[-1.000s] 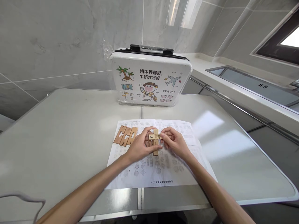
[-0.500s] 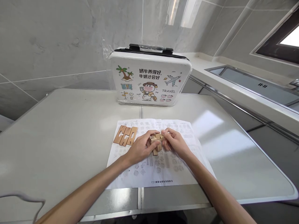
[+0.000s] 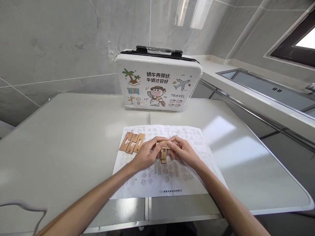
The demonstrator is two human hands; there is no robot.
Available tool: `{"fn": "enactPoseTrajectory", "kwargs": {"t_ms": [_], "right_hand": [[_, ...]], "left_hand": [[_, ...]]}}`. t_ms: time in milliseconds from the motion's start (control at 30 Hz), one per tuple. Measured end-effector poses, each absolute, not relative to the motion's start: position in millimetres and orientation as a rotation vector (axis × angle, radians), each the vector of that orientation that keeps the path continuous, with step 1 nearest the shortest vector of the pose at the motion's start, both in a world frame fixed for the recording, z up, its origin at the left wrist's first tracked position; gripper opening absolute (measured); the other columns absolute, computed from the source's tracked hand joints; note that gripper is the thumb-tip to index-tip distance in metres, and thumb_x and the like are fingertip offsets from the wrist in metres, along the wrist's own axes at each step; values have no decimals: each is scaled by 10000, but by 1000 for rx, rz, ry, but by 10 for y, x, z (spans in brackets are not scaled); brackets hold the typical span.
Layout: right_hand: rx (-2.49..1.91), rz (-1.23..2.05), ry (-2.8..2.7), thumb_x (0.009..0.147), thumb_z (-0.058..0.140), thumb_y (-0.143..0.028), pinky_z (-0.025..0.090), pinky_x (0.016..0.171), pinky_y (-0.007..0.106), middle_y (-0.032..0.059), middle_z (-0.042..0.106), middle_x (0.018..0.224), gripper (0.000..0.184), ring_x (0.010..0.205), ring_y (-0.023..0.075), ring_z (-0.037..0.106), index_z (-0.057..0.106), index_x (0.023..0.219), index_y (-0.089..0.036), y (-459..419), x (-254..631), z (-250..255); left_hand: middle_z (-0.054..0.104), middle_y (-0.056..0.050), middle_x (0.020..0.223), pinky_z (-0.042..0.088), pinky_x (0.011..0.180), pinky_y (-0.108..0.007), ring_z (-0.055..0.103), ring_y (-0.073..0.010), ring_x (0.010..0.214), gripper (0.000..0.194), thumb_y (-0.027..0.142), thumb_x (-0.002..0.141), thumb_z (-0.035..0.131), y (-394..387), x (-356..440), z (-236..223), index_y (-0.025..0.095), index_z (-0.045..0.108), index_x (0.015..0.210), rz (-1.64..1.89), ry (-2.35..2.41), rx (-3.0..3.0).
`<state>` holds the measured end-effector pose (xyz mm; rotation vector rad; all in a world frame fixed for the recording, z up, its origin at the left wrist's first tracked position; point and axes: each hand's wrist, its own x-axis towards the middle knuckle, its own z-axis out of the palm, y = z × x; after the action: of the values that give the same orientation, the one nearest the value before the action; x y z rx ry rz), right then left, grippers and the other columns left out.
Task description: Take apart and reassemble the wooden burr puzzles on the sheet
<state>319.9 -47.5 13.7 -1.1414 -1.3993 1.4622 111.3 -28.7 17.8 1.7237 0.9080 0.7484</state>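
Note:
Between my two hands is a wooden interlocking puzzle (image 3: 163, 156) made of joined light-brown pieces, one of them pointing down toward me. My left hand (image 3: 147, 153) grips its left side, thumb on top near the middle. From the right, my right hand (image 3: 183, 150) pinches the other side, thumb close to the left thumb. Fingers hide much of the puzzle's back and sides. Under the hands lies a printed instruction sheet (image 3: 172, 183) with small diagrams. Flat on its left part rest several notched, numbered wooden pieces (image 3: 133, 143), side by side, close to my left hand.
A white cartoon-printed case (image 3: 157, 82) with a black handle, wrapped in clear plastic, stands at the back of the folding table (image 3: 73, 137). The table's seam runs down the middle. A counter with a sink (image 3: 270, 88) is at the right, a grey tiled wall behind.
The puzzle has been turned in my hands, so a flat piece now lies across its top. Both thumbs have come closer together; the loose pieces have stayed put.

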Motion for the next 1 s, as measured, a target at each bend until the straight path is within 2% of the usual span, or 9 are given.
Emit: {"fn": "enactPoseTrajectory", "kwargs": {"t_ms": [33,100,167,233,433,567,667,833,1000], "right_hand": [[-1137,1465,-1395,974,629,-643,403,516,266,-26,637,610,425,499,130,536,617,915,-223,-474,3198,142],[-1140,1471,-1379,980,608,-654,394,502,263,-34,623,591,433,479,129,524,603,896,-229,-474,3196,152],[-1150,1471,-1355,973,609,-664,387,489,260,-44,605,566,439,461,129,512,589,883,-234,-474,3195,153],[-1154,1471,-1343,964,617,-671,384,483,258,-48,597,556,444,454,131,510,580,878,-237,-472,3195,142],[-1160,1468,-1327,969,589,-697,395,480,255,-51,587,540,460,445,133,513,591,909,-240,-456,3200,86],[-1214,1333,-1322,1008,479,-724,425,512,268,-31,632,600,507,467,138,530,618,1039,-237,-444,3197,63],[-1302,1174,-1395,1030,475,-685,442,562,291,-15,654,638,471,499,147,535,618,991,-237,-452,3184,41],[-1403,947,-1649,1033,566,-541,439,611,311,-7,666,646,313,579,179,567,638,958,-245,-487,3142,7],[-1305,1090,-1542,1054,529,-524,454,590,297,-29,646,670,316,550,157,545,629,1159,-243,-504,3122,41]], "left_hand": [[696,-25,865,487,680,-297,614,-171,703,462,558,1059,482,-292,1110,184,227,640,1341,737,908,1728],[734,-60,1095,534,802,-330,685,-219,901,543,585,962,654,-303,1108,196,246,601,1382,719,909,1754],[703,-84,1282,543,934,-377,679,-280,1105,757,583,801,839,-312,1109,207,263,556,1426,711,902,1779],[679,-96,1347,535,1004,-412,659,-308,1188,861,574,725,900,-316,1114,211,268,535,1443,712,903,1784],[690,-92,1309,542,1012,-413,667,-296,1172,777,555,747,892,-317,1128,189,268,572,1395,771,911,1765],[701,-74,1181,579,863,-359,693,-243,982,789,525,754,897,-321,1133,166,263,556,1415,782,956,1661],[680,-46,1071,578,766,-318,671,-196,851,805,511,778,886,-308,1146,142,254,511,1443,870,993,1531],[665,-62,1131,578,799,-292,677,-181,915,751,475,812,875,-270,1177,129,246,492,1417,991,967,1371],[682,-70,1160,581,820,-297,701,-200,960,789,446,789,899,-281,1174,142,249,484,1430,923,951,1349]]}}
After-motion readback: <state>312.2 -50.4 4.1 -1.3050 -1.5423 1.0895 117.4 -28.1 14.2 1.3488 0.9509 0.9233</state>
